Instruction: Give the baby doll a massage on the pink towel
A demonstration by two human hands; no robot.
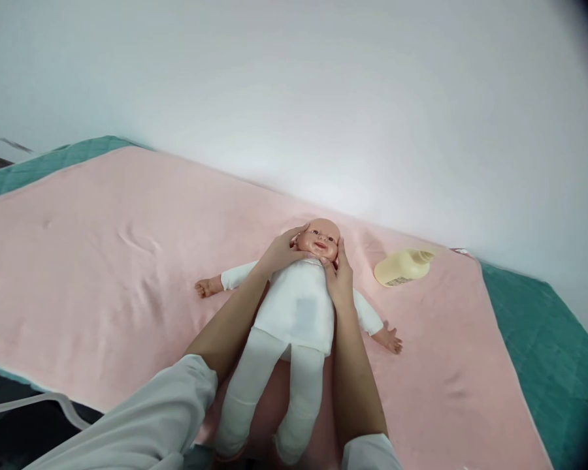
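A baby doll (294,307) with a white cloth body lies on its back on a pink sheet (93,261), its head toward the wall. My left hand (285,250) cups the left side of the doll's head, thumb near the chin. On the other side, my right hand (340,274) lies along the cheek and neck, fingers pointing up beside the head. Between them the doll's head is held. Its arms stretch out to both sides, and its legs extend toward me between my forearms.
A pale yellow bottle (402,267) lies tipped on its side to the right of the doll. Green quilted padding (543,339) shows beyond the sheet's edges. A white wall (294,98) rises behind. At lower left, a white tube-like rail (39,399) runs beside the edge.
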